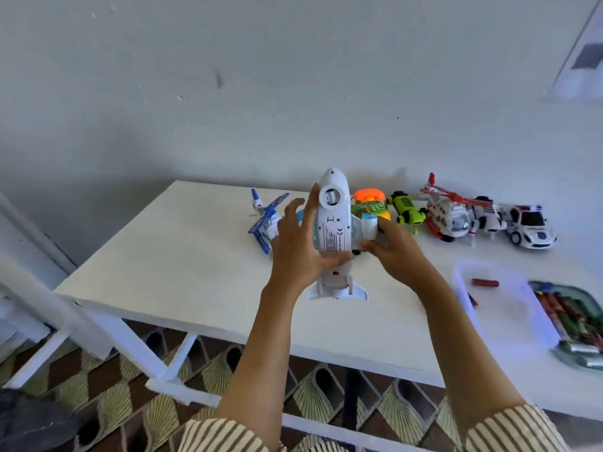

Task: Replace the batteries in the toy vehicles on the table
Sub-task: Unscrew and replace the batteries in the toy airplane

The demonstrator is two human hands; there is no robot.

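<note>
- The blue-and-white toy plane (265,220) lies at the far left of the row of toys on the counter (182,256), untouched, probably waiting its turn.
- The left hand (298,246) steadies the left flank of the white toy plane (334,230). Its fingers (312,203) are straight and spread apart, not wrapped round the body, while the thumb lies across the lower belly.
- The white toy plane is held above the counter between both hands, nose away and belly up towards the camera. I judge it is turned this way to reach the battery cover on the labelled underside.
- The right hand (396,256) grips the plane's right wing by the engine pod, its fingers (375,246) curled and clamped on it, taking the weight.
- Behind stand an orange-and-green toy (370,203), a green vehicle (406,210), a helicopter (447,216) and a white car (532,226).
- On the right, a clear tray (463,275) holds one red battery (485,282). Beside it, a green tray (584,362) is full of batteries, both within reach for the swap.
</note>
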